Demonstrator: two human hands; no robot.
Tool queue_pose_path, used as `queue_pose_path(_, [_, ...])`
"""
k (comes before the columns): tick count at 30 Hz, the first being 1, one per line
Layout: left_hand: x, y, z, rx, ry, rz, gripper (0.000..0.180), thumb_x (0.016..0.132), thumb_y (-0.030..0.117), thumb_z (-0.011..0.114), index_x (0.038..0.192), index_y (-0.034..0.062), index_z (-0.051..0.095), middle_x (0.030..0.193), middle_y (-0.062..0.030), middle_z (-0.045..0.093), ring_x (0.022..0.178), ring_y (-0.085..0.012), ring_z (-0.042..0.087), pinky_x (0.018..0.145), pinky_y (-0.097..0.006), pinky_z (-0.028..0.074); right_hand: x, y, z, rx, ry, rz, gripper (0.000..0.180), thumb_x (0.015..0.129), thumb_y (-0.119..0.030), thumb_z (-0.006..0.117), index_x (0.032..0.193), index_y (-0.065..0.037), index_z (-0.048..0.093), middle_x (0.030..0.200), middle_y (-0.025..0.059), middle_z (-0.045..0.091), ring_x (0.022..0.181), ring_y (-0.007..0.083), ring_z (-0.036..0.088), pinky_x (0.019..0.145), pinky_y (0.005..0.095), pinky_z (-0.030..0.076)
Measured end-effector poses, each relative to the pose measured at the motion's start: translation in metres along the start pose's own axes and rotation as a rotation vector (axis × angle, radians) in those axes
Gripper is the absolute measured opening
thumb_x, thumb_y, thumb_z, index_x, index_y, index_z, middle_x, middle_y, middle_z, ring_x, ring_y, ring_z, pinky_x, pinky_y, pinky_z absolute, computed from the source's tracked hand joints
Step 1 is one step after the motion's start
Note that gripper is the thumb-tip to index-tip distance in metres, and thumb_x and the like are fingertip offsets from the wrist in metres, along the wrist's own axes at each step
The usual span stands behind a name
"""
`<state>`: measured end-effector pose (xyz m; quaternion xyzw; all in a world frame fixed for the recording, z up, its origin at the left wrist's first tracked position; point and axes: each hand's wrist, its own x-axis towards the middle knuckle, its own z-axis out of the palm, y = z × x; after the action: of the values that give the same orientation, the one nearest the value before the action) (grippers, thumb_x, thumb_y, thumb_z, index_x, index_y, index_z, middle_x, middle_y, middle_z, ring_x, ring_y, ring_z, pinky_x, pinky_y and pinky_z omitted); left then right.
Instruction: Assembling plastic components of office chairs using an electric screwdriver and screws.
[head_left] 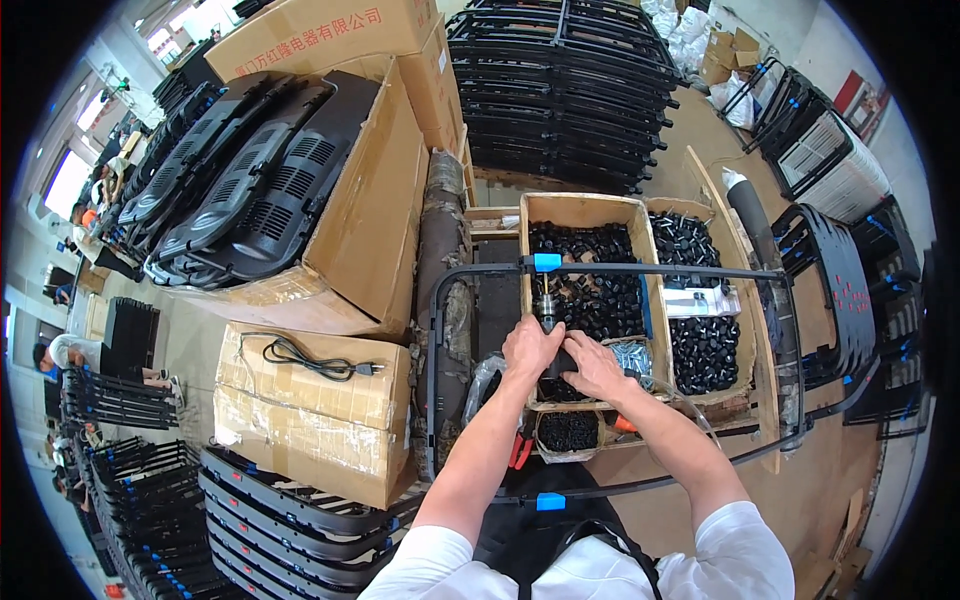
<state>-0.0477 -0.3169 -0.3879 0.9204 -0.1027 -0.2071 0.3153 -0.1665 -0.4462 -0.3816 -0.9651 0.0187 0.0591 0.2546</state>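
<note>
Both my hands are on a dark power drill, whose silver chuck and thin bit point away from me. My left hand is closed round its front part, just behind the chuck. Against the drill's rear, my right hand is closed too; my fingers partly hide the body. The bit reaches toward a blue clip on the far bar of a black tubular frame. This frame lies across the bins in front of me, and a second blue clip sits on its near bar.
Under the frame, a wooden bin holds many black knobs or caps; silver screws lie nearer me. Black panels fill a large carton at left, above a taped box carrying a coiled power cord. Stacked black frames stand behind.
</note>
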Motion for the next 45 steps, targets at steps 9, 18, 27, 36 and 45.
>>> queue_pose_path(9, [-0.077,-0.016,-0.002,-0.070,0.079,0.017,0.069,0.090,0.057,0.073,0.116,-0.0066,0.066,0.111,-0.0317,0.074,0.108,-0.0475,0.072,0.093,-0.053,0.056,-0.063,-0.040,0.002,-0.006,0.095,-0.051,0.065,0.080,-0.015,0.082,0.137,-0.001,0.055,0.133,0.0188,0.056,0.123,0.0403,0.060,0.101,0.0488,0.053])
queue_pose_path(18, [-0.367,-0.067,0.014,-0.645,0.165,-0.013,0.049,0.103,0.044,0.068,0.106,-0.0048,0.064,0.088,-0.0182,0.069,0.081,-0.0235,0.062,0.078,-0.042,0.053,-0.291,-0.144,0.011,0.087,0.075,-0.281,0.077,0.074,-0.014,0.084,0.144,-0.003,0.053,0.119,0.0187,0.058,0.108,0.0379,0.063,0.091,0.0469,0.055])
queue_pose_path(27, [-0.472,-0.181,0.093,-0.673,0.188,-0.254,0.040,0.106,0.040,0.066,0.101,-0.0001,0.066,0.087,-0.0029,0.064,0.083,-0.0123,0.055,0.075,-0.032,0.048,-0.378,-0.150,0.141,0.179,-0.220,-0.220,0.085,0.077,-0.026,0.085,0.147,0.001,0.045,0.112,0.0244,0.068,0.104,0.0434,0.069,0.093,0.0502,0.057])
queue_pose_path(36, [-0.436,-0.199,0.089,-0.533,0.115,-0.175,0.048,0.104,0.046,0.066,0.094,-0.0015,0.066,0.081,-0.0081,0.065,0.079,-0.0171,0.059,0.076,-0.038,0.050,-0.365,-0.168,0.153,0.173,-0.133,-0.050,0.075,0.080,-0.024,0.083,0.141,0.000,0.047,0.115,0.0244,0.069,0.108,0.0428,0.069,0.093,0.0515,0.057])
queue_pose_path(45, [-0.430,-0.197,0.078,-0.544,0.056,-0.205,0.053,0.101,0.052,0.068,0.097,-0.0012,0.065,0.084,-0.0110,0.067,0.080,-0.0216,0.061,0.077,-0.040,0.051,-0.361,-0.170,0.158,0.197,-0.181,0.012,0.077,0.080,-0.025,0.081,0.141,0.004,0.045,0.121,0.0296,0.069,0.113,0.0446,0.068,0.096,0.0510,0.056])
